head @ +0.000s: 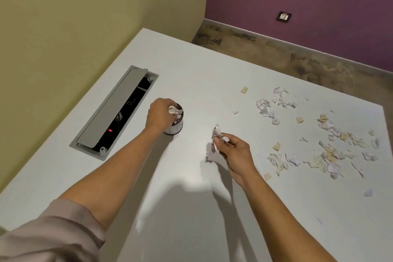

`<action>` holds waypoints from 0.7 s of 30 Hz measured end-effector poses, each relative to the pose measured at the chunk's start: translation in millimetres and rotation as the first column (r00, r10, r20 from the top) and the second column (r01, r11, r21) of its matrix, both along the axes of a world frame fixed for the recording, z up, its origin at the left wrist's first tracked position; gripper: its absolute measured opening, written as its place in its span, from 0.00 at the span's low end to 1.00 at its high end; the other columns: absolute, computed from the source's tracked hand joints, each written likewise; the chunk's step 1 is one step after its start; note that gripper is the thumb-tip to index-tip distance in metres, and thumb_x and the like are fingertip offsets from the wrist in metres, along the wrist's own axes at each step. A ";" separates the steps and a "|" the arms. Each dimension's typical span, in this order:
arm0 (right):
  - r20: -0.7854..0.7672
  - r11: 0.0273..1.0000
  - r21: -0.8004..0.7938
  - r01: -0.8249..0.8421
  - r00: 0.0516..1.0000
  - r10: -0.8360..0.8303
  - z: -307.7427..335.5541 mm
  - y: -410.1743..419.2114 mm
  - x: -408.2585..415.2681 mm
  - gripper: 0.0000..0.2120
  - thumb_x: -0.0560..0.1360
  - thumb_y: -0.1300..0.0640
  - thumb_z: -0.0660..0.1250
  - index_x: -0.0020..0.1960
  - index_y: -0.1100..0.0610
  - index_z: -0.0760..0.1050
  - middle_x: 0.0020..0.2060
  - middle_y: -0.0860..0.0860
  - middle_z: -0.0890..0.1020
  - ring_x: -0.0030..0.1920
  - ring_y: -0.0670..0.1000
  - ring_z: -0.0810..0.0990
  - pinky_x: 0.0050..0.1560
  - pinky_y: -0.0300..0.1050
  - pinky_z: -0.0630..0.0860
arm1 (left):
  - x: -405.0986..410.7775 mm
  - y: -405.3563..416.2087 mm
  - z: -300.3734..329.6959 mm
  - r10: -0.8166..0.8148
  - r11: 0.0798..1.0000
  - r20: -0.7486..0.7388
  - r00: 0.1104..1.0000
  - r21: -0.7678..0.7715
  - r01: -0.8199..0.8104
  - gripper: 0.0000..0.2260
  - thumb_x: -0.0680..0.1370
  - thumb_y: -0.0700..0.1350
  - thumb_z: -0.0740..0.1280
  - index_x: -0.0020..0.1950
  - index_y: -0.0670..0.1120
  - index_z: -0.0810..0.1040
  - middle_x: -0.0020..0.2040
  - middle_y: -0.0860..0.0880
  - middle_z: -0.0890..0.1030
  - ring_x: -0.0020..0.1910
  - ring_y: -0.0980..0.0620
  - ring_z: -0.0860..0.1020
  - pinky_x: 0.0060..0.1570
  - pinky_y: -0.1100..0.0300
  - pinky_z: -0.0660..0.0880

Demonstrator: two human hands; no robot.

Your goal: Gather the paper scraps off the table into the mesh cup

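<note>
The mesh cup [176, 126] stands upright on the white table [191, 208], left of centre, with paper showing inside. My left hand [160, 116] hovers over its rim and grips a crumpled paper scrap [174, 110] right at the opening. My right hand [235, 151] is raised above the table to the right of the cup and pinches a bunch of crumpled scraps [216, 135]. Several torn scraps [331, 151] lie scattered over the right part of the table, with another cluster [269, 110] farther back.
A recessed grey cable box [114, 110] with its lid half open and a red light inside sits in the table left of the cup. The table's far edge meets a brown floor [276, 53]. A yellow wall stands to the left, a purple one behind.
</note>
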State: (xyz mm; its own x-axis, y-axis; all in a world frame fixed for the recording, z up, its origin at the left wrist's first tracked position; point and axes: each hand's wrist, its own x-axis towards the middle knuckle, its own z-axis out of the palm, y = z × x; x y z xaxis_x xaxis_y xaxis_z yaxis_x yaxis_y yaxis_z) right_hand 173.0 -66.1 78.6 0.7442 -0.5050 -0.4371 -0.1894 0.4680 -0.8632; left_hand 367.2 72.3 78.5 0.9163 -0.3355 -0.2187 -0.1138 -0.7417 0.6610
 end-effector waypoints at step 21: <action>-0.264 0.785 -0.514 -0.346 0.935 0.239 8.8 22.5 110.3 0.07 0.69 0.59 0.76 0.46 0.56 0.85 0.31 0.48 0.81 0.32 0.48 0.77 0.38 0.38 0.73 | -24.8 33.6 -30.3 0.447 0.869 -0.060 0.892 -0.208 -0.450 0.11 0.77 0.39 0.64 0.56 0.48 0.80 0.52 0.47 0.80 0.52 0.47 0.78 0.51 0.58 0.73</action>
